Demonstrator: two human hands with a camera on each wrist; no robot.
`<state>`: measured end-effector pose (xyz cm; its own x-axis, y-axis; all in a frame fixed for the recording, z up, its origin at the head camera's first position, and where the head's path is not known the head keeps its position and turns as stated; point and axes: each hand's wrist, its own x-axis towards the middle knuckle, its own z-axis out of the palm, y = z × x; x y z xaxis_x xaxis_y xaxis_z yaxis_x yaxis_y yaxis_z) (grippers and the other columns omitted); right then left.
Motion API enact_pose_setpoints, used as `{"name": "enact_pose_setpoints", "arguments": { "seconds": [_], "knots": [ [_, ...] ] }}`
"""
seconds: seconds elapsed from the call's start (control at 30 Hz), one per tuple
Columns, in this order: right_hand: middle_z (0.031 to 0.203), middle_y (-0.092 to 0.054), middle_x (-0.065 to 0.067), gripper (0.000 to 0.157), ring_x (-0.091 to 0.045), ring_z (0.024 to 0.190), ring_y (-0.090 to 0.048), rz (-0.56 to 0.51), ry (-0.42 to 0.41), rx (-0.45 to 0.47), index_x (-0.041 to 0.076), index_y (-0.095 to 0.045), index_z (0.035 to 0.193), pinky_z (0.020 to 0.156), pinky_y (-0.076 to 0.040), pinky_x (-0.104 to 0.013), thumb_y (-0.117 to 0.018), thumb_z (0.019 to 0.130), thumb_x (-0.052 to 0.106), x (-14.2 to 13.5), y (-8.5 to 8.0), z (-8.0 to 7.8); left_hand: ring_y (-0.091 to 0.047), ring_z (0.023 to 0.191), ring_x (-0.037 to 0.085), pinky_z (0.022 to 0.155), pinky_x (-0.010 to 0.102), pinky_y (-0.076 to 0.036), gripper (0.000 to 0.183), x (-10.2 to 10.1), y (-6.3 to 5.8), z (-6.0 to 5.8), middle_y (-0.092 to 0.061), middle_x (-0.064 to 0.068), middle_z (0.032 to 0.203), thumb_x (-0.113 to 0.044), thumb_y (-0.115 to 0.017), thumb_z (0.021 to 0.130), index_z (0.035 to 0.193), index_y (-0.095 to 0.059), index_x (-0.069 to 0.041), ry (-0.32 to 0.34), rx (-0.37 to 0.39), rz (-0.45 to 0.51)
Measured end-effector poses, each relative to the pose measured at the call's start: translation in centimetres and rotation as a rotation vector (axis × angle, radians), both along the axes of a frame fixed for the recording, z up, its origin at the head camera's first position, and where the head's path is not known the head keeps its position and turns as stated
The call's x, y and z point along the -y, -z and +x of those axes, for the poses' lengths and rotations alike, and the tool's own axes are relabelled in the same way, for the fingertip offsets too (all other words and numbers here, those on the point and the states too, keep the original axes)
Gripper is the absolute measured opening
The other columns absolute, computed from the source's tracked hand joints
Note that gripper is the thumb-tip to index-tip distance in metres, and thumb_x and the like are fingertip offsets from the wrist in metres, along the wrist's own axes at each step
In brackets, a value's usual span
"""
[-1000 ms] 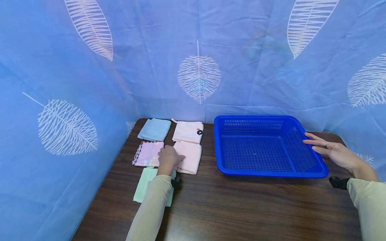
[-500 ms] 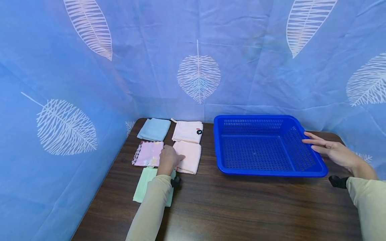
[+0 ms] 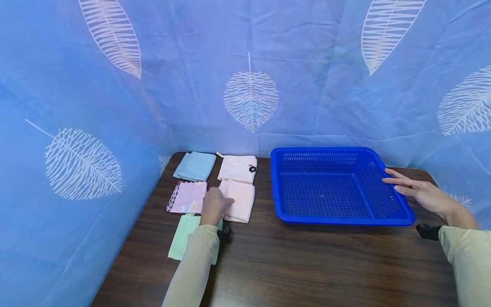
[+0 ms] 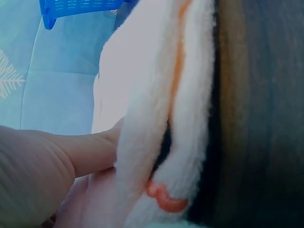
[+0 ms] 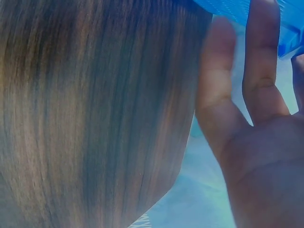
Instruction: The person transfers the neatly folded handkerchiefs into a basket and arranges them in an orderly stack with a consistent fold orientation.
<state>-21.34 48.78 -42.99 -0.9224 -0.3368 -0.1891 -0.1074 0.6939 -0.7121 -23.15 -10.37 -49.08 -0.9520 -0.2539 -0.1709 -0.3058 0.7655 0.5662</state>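
Observation:
My left hand (image 3: 214,204) rests at the left part of a folded pale pink towel (image 3: 243,200), with the thumb stretched out across it. The fingertips are hidden behind the back of the hand. From the left wrist, the pale pink towel (image 4: 147,95) shows its thick folded edge and a small red-orange mark. Just left of the hand lies a folded lilac towel (image 3: 188,196) with a checked border. A mint green towel (image 3: 184,238) is partly covered by the forearm. My right hand (image 3: 433,198) touches the right rim of a blue plastic basket (image 3: 345,221), its fingers extended.
Behind these lie a folded light blue towel (image 3: 195,166) and a pale pink towel (image 3: 235,168) with a black round print. All sit on a dark wooden table (image 3: 326,268). A blue leaf-print curtain (image 3: 192,76) hangs along the back and left edges.
The camera view has shifted very slightly. Both hands, the towels and the basket stay in the same places.

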Motion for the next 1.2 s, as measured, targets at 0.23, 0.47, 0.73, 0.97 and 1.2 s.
{"name": "enact_pose_setpoints", "arguments": {
  "seconds": [0.23,0.47,0.73,0.97,1.2],
  "knots": [
    [0.169,0.002,0.028,0.053,0.039,0.109,-0.027,-0.016,-0.010,0.041,0.008,-0.035,0.159,0.082,-0.045,-0.008,-0.036,0.112,0.033,-0.1,-0.1,0.0,-0.069,0.088,0.033,0.079,0.043,-0.057,0.079,-0.2,0.3,0.1,-0.066,0.029,0.118,-0.028,-0.083,0.086,0.142,-0.042,0.011,-0.035,0.025,0.011],
    [0.167,0.005,0.030,0.056,0.038,0.110,-0.024,0.016,0.009,0.078,0.011,-0.031,0.161,0.084,-0.048,-0.014,-0.033,0.112,0.038,-0.1,-0.3,0.0,-0.068,0.101,0.034,0.085,0.045,-0.056,0.075,0.0,0.2,0.0,-0.066,0.029,0.123,-0.028,-0.078,0.090,0.143,-0.041,0.008,0.012,0.023,0.045],
    [0.167,0.002,0.029,0.055,0.039,0.108,-0.026,0.033,0.024,0.052,0.011,-0.032,0.160,0.083,-0.046,-0.009,-0.034,0.112,0.037,0.4,-0.4,0.1,-0.068,0.102,0.037,0.086,0.047,-0.056,0.072,1.0,-0.3,0.1,-0.060,0.031,0.136,-0.027,-0.074,0.093,0.147,-0.039,0.005,0.041,0.030,0.133],
    [0.166,0.002,0.031,0.057,0.040,0.106,-0.027,0.006,0.044,0.071,0.011,-0.032,0.160,0.084,-0.047,-0.009,-0.035,0.112,0.040,0.6,-0.5,0.3,-0.060,0.126,0.043,0.100,0.054,-0.052,0.067,1.5,-0.8,0.1,-0.058,0.032,0.139,-0.024,-0.071,0.095,0.147,-0.040,0.004,0.064,-0.009,0.159],
    [0.166,0.003,0.031,0.056,0.034,0.117,-0.023,0.027,0.037,0.061,0.015,-0.031,0.161,0.084,-0.045,-0.008,-0.034,0.112,0.041,0.3,-0.3,0.2,-0.063,0.122,0.041,0.100,0.053,-0.053,0.059,2.3,-0.8,-0.1,-0.062,0.030,0.132,-0.024,-0.066,0.097,0.142,-0.043,0.005,0.108,-0.101,0.228]
  ]
}}
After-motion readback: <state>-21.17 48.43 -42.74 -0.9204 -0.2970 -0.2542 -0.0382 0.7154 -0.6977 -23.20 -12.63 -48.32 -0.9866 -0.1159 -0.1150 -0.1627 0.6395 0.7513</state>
